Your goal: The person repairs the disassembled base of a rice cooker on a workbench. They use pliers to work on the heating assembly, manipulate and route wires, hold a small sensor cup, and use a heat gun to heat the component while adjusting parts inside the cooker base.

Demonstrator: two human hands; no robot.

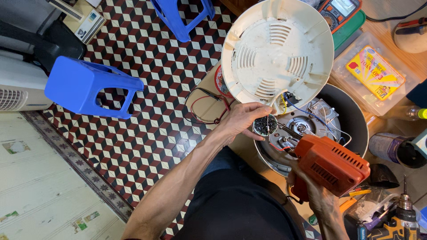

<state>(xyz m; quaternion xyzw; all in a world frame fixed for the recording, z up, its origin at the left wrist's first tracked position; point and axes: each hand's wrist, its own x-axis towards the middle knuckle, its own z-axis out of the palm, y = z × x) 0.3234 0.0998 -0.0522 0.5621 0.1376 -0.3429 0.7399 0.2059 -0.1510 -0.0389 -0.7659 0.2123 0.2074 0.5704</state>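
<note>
While the left hand [242, 119] pinches a small round tin [265, 125] of dark paste over the opened cooker base [307, 126], the right hand [311, 192] is closed around the grip of an orange soldering gun [331, 164], tip aimed at 10 o'clock into the wiring. White bottom cover [275, 53] tilts up at 12 o'clock, tethered by wires. Multimeter [340, 11] at 1 o'clock on the counter [384, 35]; blue stool [86, 84] on the floor at 9 o'clock.

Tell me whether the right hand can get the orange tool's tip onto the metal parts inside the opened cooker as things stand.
Probably yes. The right hand holds the orange soldering gun right over the exposed metal base; the white bottom cover is swung aside. Only loose wires cross nearby.
</note>
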